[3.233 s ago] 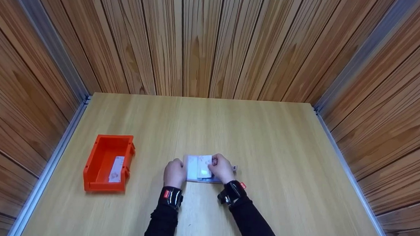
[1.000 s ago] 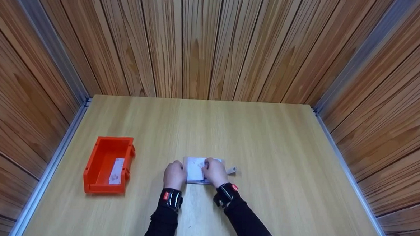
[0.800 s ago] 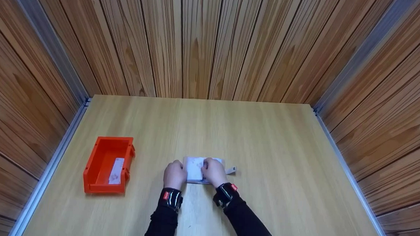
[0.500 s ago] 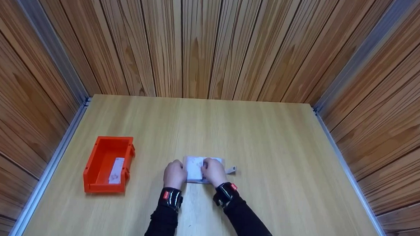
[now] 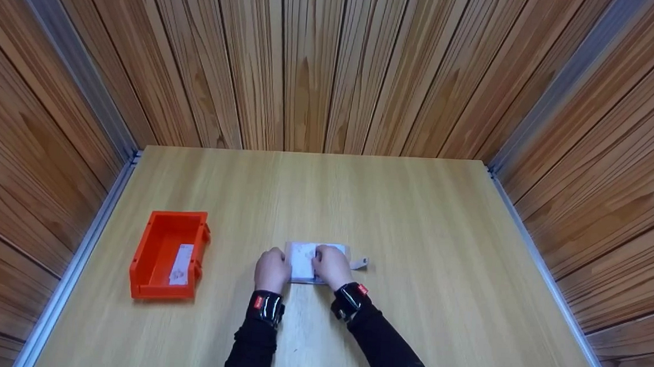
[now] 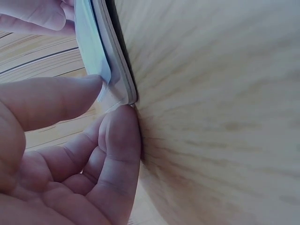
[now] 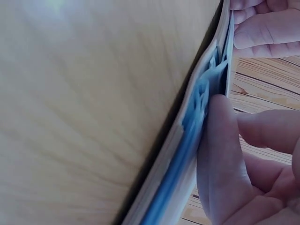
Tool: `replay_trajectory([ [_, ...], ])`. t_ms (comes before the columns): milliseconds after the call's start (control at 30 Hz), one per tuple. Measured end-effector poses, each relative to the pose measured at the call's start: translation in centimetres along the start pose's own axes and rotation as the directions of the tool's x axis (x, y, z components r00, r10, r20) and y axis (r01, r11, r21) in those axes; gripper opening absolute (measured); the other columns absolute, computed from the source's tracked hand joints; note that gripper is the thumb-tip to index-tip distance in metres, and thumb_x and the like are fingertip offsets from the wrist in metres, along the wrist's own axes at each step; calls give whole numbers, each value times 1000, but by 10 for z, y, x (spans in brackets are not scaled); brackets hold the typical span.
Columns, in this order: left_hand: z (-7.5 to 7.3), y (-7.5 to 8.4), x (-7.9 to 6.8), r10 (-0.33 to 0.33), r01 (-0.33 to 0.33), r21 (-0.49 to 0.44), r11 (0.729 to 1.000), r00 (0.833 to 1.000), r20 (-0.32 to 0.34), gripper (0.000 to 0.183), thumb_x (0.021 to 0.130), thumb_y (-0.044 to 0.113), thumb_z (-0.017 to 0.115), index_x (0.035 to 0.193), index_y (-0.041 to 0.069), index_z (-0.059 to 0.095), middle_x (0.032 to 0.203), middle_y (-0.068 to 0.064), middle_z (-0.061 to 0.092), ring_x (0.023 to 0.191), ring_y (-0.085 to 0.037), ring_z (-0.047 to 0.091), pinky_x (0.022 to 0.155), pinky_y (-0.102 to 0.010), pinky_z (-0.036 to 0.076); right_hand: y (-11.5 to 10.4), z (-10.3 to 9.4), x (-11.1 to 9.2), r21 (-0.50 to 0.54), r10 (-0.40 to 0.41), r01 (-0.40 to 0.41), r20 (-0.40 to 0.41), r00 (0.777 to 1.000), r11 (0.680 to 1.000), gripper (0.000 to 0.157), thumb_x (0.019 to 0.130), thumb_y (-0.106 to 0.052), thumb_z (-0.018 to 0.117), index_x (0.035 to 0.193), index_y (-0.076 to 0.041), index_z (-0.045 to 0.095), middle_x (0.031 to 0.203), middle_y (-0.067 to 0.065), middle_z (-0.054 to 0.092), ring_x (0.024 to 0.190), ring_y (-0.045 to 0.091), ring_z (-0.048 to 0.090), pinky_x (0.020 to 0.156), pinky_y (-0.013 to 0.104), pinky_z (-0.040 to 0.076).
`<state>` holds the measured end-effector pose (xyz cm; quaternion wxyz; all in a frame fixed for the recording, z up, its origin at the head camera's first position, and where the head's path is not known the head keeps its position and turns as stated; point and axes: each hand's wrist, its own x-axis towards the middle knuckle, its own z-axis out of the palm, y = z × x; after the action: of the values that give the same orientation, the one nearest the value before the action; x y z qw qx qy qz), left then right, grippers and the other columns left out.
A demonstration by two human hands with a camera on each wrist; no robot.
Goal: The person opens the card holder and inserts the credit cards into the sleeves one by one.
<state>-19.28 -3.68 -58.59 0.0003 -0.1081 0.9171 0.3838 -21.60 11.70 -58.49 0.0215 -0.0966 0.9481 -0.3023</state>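
A small pale wallet lies opened flat on the table, its snap strap sticking out to the right. Over its left half lies a white card with faint print. My left hand pinches the wallet's left edge; in the left wrist view its thumb is on the pale sheet and a finger sits at the wallet's corner. My right hand pinches the card's right edge. The right wrist view shows its fingertip at the bunched blue lining between the wallet's layers; the thumb tip is partly hidden.
An orange open-front bin stands at the left of the wooden table, with a white printed slip inside it. Wood-panelled walls with metal corner rails enclose the back and sides.
Since the earliest frame, the card and my right hand have moved left across the wallet, and more of the strap shows. My left hand stays put. Over the last second almost nothing moves.
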Motion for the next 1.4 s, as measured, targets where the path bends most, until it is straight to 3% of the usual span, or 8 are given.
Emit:
replay_trajectory([
  [267,0,0,1,-3,3,3,1000,1000,-1,6,78,-2,62,75,2,59,71,-8,58,69,-28,57,64,-43,46,0,2,-1,-53,-57,54,-62,996,997,6,86,-6,69,82,0,67,77,8,63,74,24,61,69,40,50],
  [467,0,1,2,-19,19,1,1000,1000,16,3,79,0,64,78,-1,61,72,-8,59,70,-27,58,66,-43,47,0,2,-1,-34,-31,29,-43,999,999,14,89,-7,68,97,3,72,89,13,69,84,28,65,78,43,51],
  [667,-2,2,1,-30,30,-12,999,999,25,4,79,0,66,80,-1,62,74,-8,60,70,-27,58,66,-42,47,2,2,1,-31,-36,36,-27,999,999,9,89,-7,67,92,0,72,86,11,68,80,26,64,75,42,51],
  [867,-1,4,1,-48,48,-4,999,998,48,8,80,0,69,85,-2,64,78,-10,62,75,-29,60,71,-43,49,2,2,0,-17,-21,20,-6,1000,1000,14,90,-8,66,98,2,72,92,14,70,85,27,65,79,42,51],
  [1067,-2,5,0,-59,59,-5,998,997,53,8,80,-1,68,87,-3,63,81,-12,64,78,-31,62,73,-44,50,4,0,-1,-7,-50,50,-22,999,999,7,88,-6,68,89,0,70,78,8,64,74,23,61,69,38,49],
  [1267,-1,4,0,-54,55,-16,998,998,44,12,80,-1,68,91,-5,64,85,-15,65,82,-33,62,75,-45,50,6,-7,-4,5,-65,65,-36,997,998,21,86,-7,69,103,5,71,91,13,68,86,28,64,81,42,51],
  [1400,-1,4,1,-88,91,-28,995,994,71,11,83,-1,66,92,-5,64,85,-13,65,82,-31,61,75,-44,50,7,-13,-4,13,-40,41,-36,999,999,22,86,-7,69,105,4,70,93,12,68,88,27,64,82,42,51],
])
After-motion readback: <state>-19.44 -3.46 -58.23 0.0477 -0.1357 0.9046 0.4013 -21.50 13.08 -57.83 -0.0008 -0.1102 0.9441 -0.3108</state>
